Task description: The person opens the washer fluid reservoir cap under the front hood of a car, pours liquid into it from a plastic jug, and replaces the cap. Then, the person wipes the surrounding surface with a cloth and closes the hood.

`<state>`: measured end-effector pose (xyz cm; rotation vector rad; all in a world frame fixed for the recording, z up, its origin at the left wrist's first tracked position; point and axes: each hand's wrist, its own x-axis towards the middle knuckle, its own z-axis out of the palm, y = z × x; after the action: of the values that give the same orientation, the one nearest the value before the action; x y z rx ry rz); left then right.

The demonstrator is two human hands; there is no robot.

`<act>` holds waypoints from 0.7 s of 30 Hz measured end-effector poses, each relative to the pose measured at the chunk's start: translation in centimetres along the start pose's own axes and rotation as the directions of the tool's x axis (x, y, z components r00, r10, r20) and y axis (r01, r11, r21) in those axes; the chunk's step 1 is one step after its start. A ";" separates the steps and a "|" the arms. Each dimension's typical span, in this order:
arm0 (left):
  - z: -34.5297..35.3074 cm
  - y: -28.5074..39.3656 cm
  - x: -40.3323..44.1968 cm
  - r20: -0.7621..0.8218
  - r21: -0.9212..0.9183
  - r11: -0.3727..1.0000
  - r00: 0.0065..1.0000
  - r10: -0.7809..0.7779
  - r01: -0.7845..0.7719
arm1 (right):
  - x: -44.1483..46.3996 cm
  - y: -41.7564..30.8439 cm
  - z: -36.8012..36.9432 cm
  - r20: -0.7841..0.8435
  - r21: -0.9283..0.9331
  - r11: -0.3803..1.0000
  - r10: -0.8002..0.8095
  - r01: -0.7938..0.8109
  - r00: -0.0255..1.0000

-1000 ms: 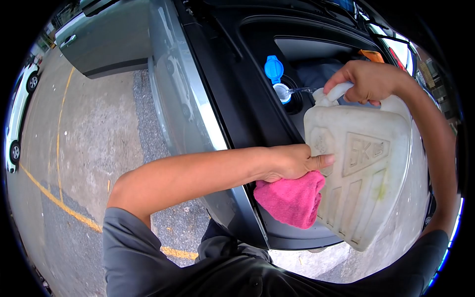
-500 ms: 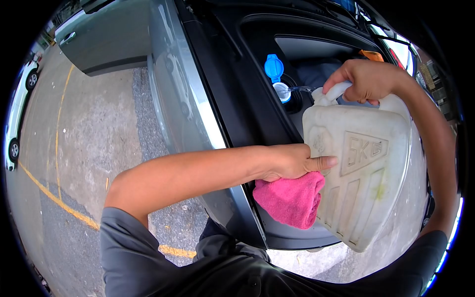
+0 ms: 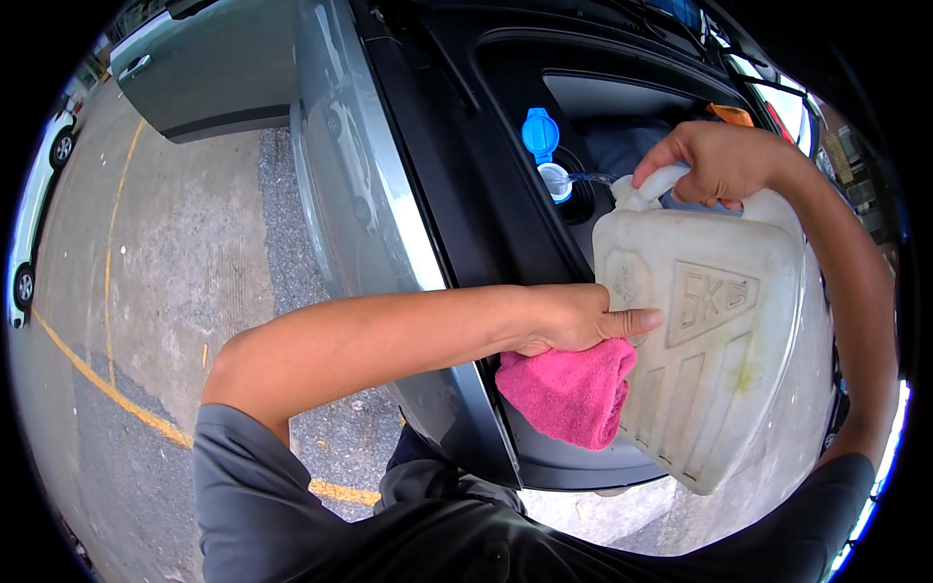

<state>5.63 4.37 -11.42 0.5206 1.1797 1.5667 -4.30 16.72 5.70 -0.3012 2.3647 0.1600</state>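
A translucent white plastic jug point(image 3: 714, 301) with raised "5KG" lettering is tilted over the car's open front. My right hand point(image 3: 724, 160) is closed around its top handle. From the jug's mouth, clear liquid point(image 3: 593, 177) streams into a white filler neck point(image 3: 556, 182). The neck's blue cap point(image 3: 539, 134) stands flipped up behind it. My left hand point(image 3: 578, 318) clasps a bunched pink cloth point(image 3: 569, 394), and its thumb lies against the jug's side. The left fingers are mostly hidden behind the cloth and jug.
Black trim point(image 3: 418, 146) and a grey fender point(image 3: 360, 185) run along the left side of the opening. A car door point(image 3: 209, 73) stands open farther left. A white car point(image 3: 44, 204) is parked across the yellow-lined ground. An orange item point(image 3: 731, 115) sits beyond my right hand.
The liquid keeps flowing into the filler neck. Both hands and the jug hold nearly the same place; the view has shifted slightly.
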 end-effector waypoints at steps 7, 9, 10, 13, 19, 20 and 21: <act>0.1 -0.5 0.3 -0.039 -0.024 0.999 0.999 0.023 -0.024 | 0.3 0.0 0.0 0.003 0.000 1.000 -0.005 0.005 1.000; 0.1 -0.4 0.3 -0.085 -0.015 0.999 0.995 0.045 -0.047 | 0.4 0.1 0.0 0.000 -0.004 1.000 0.010 -0.010 1.000; 0.1 0.1 -0.1 -0.051 -0.016 1.000 0.999 0.013 -0.013 | 0.4 0.1 0.0 0.000 -0.005 1.000 0.010 -0.010 1.000; 0.1 0.2 -0.1 -0.021 -0.018 1.000 1.000 -0.022 0.022 | 0.5 0.0 -0.1 0.013 0.004 1.000 0.001 -0.001 1.000; 0.0 -0.2 0.1 -0.023 -0.034 0.999 0.999 -0.023 0.023 | 0.8 -0.1 -0.2 0.021 -0.042 0.999 0.017 -0.017 1.000; 0.0 -0.3 0.3 -0.032 -0.022 1.000 0.999 -0.022 0.022 | 0.8 -0.1 -0.2 0.024 -0.036 0.999 0.016 -0.015 1.000; 0.1 -0.3 0.3 -0.030 -0.022 1.000 0.999 -0.023 0.023 | 0.9 0.0 -0.3 0.028 -0.028 0.999 0.016 -0.016 0.999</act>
<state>5.68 4.69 -11.70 0.4687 1.1868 1.5711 -5.08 16.51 5.29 -0.2916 2.3394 0.2035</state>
